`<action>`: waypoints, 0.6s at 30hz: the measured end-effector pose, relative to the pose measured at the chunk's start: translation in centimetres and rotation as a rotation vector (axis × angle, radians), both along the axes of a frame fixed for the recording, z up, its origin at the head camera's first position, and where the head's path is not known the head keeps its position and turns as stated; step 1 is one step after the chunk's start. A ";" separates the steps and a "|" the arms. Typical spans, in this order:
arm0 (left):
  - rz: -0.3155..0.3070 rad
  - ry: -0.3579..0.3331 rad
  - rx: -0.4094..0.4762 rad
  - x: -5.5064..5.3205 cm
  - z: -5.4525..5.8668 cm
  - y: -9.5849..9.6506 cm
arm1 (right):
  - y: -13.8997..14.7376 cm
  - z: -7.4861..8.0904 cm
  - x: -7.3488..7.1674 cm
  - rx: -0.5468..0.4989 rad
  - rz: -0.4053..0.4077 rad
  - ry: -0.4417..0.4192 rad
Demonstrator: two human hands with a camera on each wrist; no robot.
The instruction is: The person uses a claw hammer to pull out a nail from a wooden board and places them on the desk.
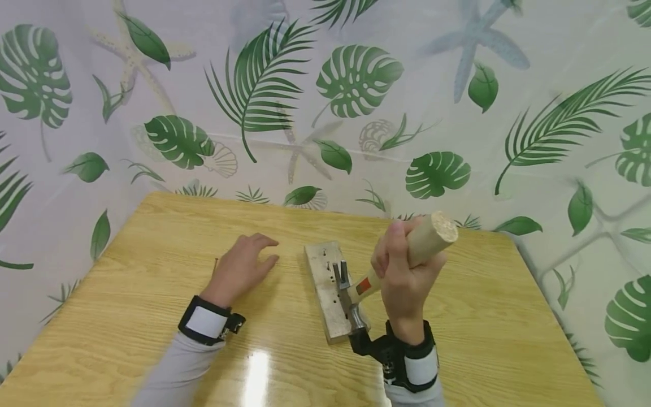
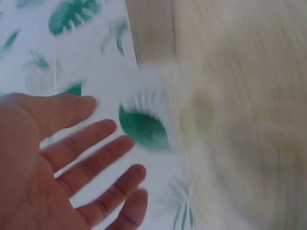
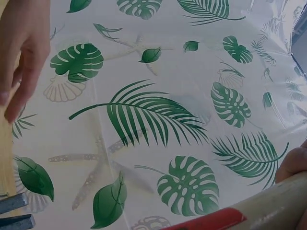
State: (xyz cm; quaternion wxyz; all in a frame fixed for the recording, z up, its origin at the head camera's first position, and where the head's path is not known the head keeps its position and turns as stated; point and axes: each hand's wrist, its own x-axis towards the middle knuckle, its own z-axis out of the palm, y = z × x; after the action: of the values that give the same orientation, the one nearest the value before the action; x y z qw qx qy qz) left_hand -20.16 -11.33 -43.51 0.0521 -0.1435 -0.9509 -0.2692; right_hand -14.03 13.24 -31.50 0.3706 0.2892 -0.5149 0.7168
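Observation:
My right hand (image 1: 407,274) grips a claw hammer (image 1: 376,277) by its pale wooden handle, whose butt end points up toward the camera. The hammer's metal head hangs over a wooden block (image 1: 325,271), and whether they touch I cannot tell. Small holes and a couple of nails (image 1: 328,264) show in the block's upper face. In the right wrist view the claw (image 3: 14,211) peeks in at the lower left, and the handle (image 3: 268,206) crosses the lower right. Left of the block, my left hand (image 1: 243,268) holds nothing; its fingers (image 2: 96,167) are spread and loosely bent.
Everything lies on a wood-grain table (image 1: 163,237). A thin nail (image 1: 216,263) shows just left of the left hand. Behind the table hangs a white cloth (image 1: 285,169) printed with green leaves and starfish. Both wrists wear black straps (image 1: 205,320).

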 end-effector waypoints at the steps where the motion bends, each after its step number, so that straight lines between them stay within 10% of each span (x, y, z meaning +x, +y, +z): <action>1: -0.063 0.001 0.008 0.1 -0.2 0.9 | 0.0 -0.2 -0.3 0.008 0.003 -0.007; 7: -0.256 0.001 -0.044 1.1 -2.0 4.5 | 0.0 -1.1 -2.6 0.078 0.007 -0.173; 18: -0.285 0.048 -0.062 1.6 -2.5 5.3 | -1.5 -0.2 -9.1 0.248 0.024 -0.466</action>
State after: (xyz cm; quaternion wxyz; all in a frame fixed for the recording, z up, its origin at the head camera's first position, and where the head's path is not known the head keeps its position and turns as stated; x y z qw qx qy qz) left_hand -18.56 -6.00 -46.05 0.0316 -0.2851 -0.9272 -0.2407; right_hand -23.15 11.73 -31.65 0.1954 0.1657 -0.6669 0.6997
